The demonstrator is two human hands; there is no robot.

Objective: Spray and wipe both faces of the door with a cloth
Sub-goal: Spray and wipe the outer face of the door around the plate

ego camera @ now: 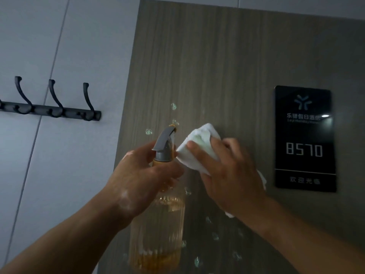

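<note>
Left hand point(142, 180), at lower centre of the frame, grips the neck of an amber ribbed bottle point(158, 224), fingers curled round it just below the grey trigger head point(165, 142). The nozzle points up and slightly right, toward the door point(217, 66), and the bottle hangs upright below the hand with liquid pooled low in it.

Right hand point(227, 175), just right of the bottle, grasps a folded white cloth point(197, 147). The thumb lies across the cloth's front and the fingers curl behind it. The cloth sits just beside the trigger head, in front of the door; whether it touches the door cannot be told.

The door is a brown wood-grain panel filling the centre and right of the frame. Pale droplets point(173, 106) dot it above the nozzle and below the hands. A black plaque point(305, 139) reading 8570 is fixed at middle right. At middle left a black rail point(49, 111) with 3 hooks is mounted on the grey wall point(39, 36).
</note>
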